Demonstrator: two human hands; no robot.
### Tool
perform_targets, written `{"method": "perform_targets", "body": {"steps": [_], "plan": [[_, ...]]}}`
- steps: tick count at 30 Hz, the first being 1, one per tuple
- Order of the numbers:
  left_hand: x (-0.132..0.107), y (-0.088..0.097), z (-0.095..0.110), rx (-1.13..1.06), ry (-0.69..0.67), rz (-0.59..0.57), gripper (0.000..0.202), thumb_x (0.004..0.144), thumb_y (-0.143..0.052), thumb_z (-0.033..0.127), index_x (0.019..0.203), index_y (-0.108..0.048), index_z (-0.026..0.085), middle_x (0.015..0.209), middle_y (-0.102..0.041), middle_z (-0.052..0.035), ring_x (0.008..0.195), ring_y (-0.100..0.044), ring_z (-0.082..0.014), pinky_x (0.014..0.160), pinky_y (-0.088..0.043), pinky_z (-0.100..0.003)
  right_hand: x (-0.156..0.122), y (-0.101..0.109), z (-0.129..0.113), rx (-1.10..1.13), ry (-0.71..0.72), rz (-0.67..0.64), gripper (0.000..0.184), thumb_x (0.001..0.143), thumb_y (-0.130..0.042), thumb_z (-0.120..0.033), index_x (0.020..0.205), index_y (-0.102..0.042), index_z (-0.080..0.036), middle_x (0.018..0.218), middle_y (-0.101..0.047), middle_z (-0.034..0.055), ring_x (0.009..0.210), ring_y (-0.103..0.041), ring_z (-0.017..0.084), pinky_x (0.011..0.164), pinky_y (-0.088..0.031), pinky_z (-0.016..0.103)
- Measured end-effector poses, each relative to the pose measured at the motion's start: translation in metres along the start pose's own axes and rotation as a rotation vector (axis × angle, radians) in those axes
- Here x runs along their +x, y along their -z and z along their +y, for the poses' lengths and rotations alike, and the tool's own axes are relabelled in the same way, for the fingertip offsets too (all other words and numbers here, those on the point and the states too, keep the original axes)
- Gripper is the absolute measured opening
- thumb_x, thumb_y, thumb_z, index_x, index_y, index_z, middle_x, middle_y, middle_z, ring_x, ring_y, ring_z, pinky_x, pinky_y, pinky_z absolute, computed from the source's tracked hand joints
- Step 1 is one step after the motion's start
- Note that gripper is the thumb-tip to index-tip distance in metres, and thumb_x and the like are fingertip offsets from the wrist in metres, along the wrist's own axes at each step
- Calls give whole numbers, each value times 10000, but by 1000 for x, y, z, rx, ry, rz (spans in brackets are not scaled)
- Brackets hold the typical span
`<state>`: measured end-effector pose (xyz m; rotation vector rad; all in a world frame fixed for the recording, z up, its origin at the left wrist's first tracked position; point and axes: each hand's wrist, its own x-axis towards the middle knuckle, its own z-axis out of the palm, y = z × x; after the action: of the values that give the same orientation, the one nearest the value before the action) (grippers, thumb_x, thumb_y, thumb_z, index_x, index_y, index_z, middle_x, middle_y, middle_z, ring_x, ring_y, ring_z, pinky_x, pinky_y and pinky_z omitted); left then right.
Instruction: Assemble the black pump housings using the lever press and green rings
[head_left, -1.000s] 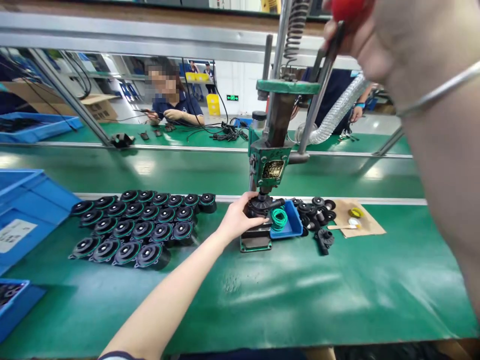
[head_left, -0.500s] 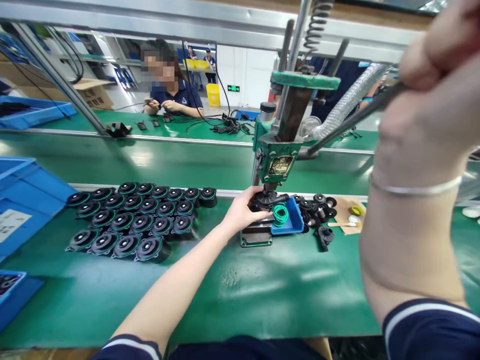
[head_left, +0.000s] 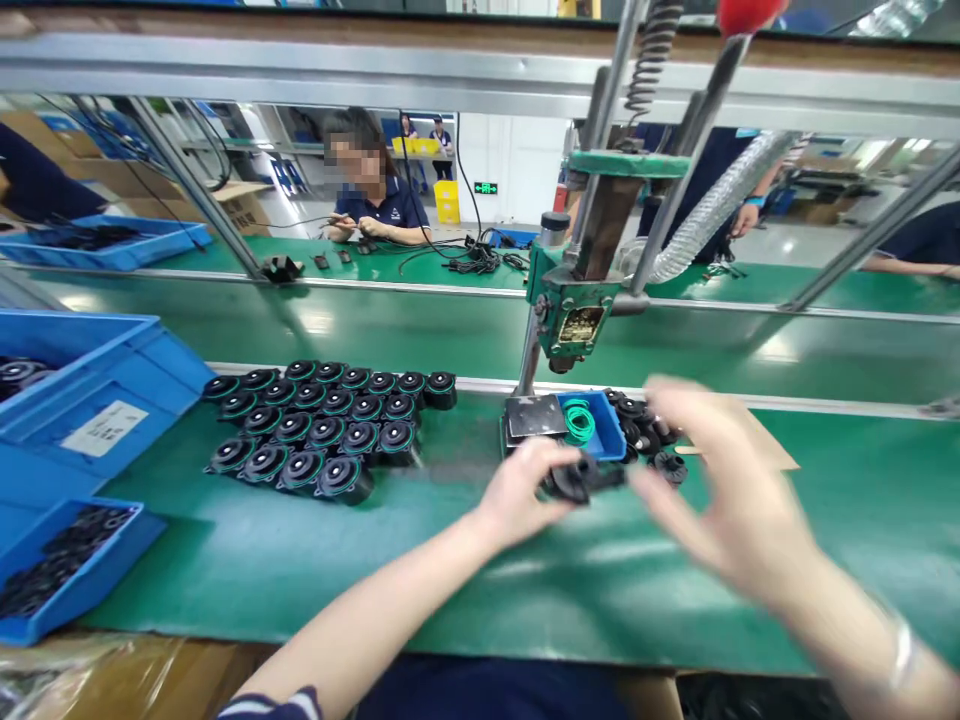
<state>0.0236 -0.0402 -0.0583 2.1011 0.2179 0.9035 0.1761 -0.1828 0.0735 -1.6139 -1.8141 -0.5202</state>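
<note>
Black part (head_left: 571, 482): one — round-bodied, stub (head_left: 611, 477) jutting right, blurred; held over the bench (head_left: 525, 615), before the press (head_left: 577, 310).
Left hand (head_left: 525, 492): fingers closed round its edge.
Right hand (head_left: 739, 500): spread wide — contact with stub cannot be told.
Ringed housings (head_left: 326, 430): twenty-three counted.
Near blue bins (head_left: 154, 395): three.

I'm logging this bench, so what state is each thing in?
Left hand: gripping the black part.
Black part: held in front of the press.
Right hand: open, blurred; contact unclear.
Press: ram raised off its block.
Lever: knob end up, unheld.
Blue tray: open, holding green rings.
Round units: set out in rows.
Small blue bin: open, holding black pieces.
Green sign: lit.
</note>
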Motion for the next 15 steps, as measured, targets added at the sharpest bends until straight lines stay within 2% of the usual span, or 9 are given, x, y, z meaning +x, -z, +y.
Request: {"method": "perform_targets", "body": {"steps": [1, 2, 3, 5, 7, 9, 11, 13, 15], "plan": [[-17, -18, 0, -15, -4, -50, 537, 710, -773, 275, 1196, -547, 230, 1153, -613, -79, 1096, -588, -239, 958, -491, -368, -37, -18, -7, -20, 10, -149, 562, 865, -595, -298, 1374, -394, -172, 1341, -497, 137, 1276, -473, 290, 1128, -376, 505], [-32, -37, -1, -37, 14, -92, 542, 701, -780, 279, 1188, -549, 222, 1119, -616, -83, 1059, -598, -238, 926, -512, -360, -71, -37, -12, -50, 14, -189, 540, 870, -593, -315, 1350, -412, -144, 1301, -525, 146, 1222, -509, 284, 1082, -417, 502], [-44, -56, -1, -45, 45, -127, 535, 698, -774, 269, 1179, -547, 211, 1086, -616, -86, 1030, -605, -240, 912, -524, -366, -101, -53, -17, -78, -13, -194, 493, 891, -562, -312, 1322, -427, -114, 1255, -547, 158, 1166, -536, 274, 1025, -455, 484], [-59, -86, -1, -47, 97, -222, 560, 706, -741, 215, 1217, -513, 190, 1106, -595, -107, 1044, -605, -251, 915, -535, -380, -142, -76, -21, -175, -78, -109, 426, 920, -514, -327, 1263, -457, -81, 1158, -583, 167, 1045, -570, 261, 905, -487, 450], [-62, -96, 3, -53, 69, -364, 656, 722, -720, 205, 1311, -433, 173, 1236, -540, -151, 1137, -579, -270, 964, -520, -393, -165, -81, -18, -246, -147, -71, 405, 934, -492, -354, 1232, -472, -81, 1132, -592, 165, 989, -579, 250, 863, -474, 424], [-55, -81, 10, -48, -28, -474, 759, 752, -714, 251, 1398, -322, 181, 1361, -468, -177, 1241, -523, -280, 1024, -485, -396, -179, -70, -2, -296, -224, -92, 428, 930, -500, -397, 1233, -475, -96, 1144, -595, 160, 986, -586, 247, 871, -461, 406], [-41, -43, 13, 33, -99, -432, 750, 800, -671, 279, 1426, -264, 212, 1390, -463, -158, 1295, -478, -265, 1067, -448, -398, -193, -48, 30, -376, -319, -107, 473, 917, -512, -459, 1228, -484, -104, 1107, -613, 153, 956, -600, 245, 856, -463, 384], [-18, 9, 6, 250, -47, -182, 577, 855, -581, 240, 1376, -334, 229, 1337, -507, -131, 1277, -484, -246, 1080, -424, -413, -212, -20, 76, -504, -439, -114, 551, 897, -494, -555, 1202, -504, -97, 1027, -633, 154, 881, -612, 250, 805, -469, 371], [11, 64, -10, 561, 45, 51, 479, 869, -532, 230, 1326, -397, 174, 1316, -507, -156, 1273, -474, -275, 1094, -382, -467, -232, 10, 130, -638, -582, -127, 668, 881, -412, -667, 1188, -517, -83, 975, -637, 171, 821, -615, 265, 745, -464, 370]]}}
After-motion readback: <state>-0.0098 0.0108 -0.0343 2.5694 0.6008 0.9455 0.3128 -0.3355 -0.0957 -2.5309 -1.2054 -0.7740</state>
